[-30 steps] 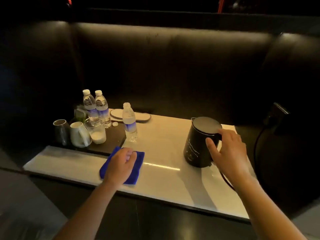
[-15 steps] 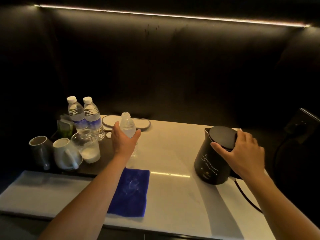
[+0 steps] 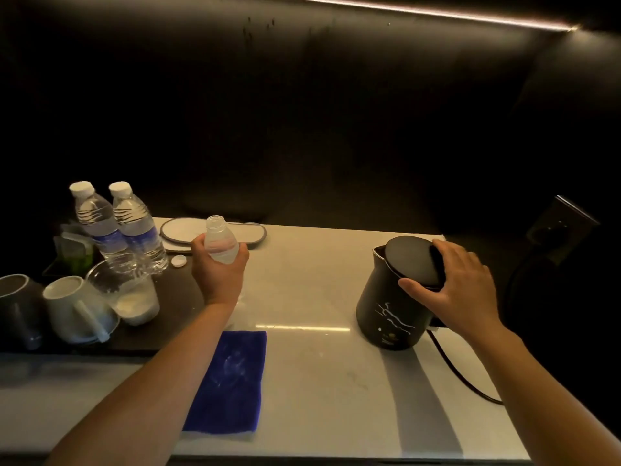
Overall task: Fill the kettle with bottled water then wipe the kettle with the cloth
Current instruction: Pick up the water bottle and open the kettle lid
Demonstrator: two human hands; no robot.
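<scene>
A black electric kettle (image 3: pixel 391 311) stands on the pale counter at the right. Its round lid (image 3: pixel 411 262) is tilted up slightly, and my right hand (image 3: pixel 453 287) grips the lid's rim from the right. My left hand (image 3: pixel 218 274) is wrapped around an uncapped clear water bottle (image 3: pixel 220 240), held upright just above the counter, left of centre. The bottle's white cap (image 3: pixel 178 261) lies on the counter beside it. A blue cloth (image 3: pixel 228 381) lies flat near the front edge, under my left forearm.
Two sealed water bottles (image 3: pixel 117 227) stand at the back left on a dark tray (image 3: pixel 174 317), with a glass (image 3: pixel 124 290), a white mug (image 3: pixel 74 307) and a dark mug (image 3: pixel 16 304). An oval dish (image 3: pixel 181 230) sits behind. The kettle's cord (image 3: pixel 460 378) trails right toward a wall socket (image 3: pixel 561 227).
My left hand left the blue cloth, reached back and took hold of the open bottle, lifting it. My right hand shifted onto the kettle lid, which now tilts up. The camera moved closer.
</scene>
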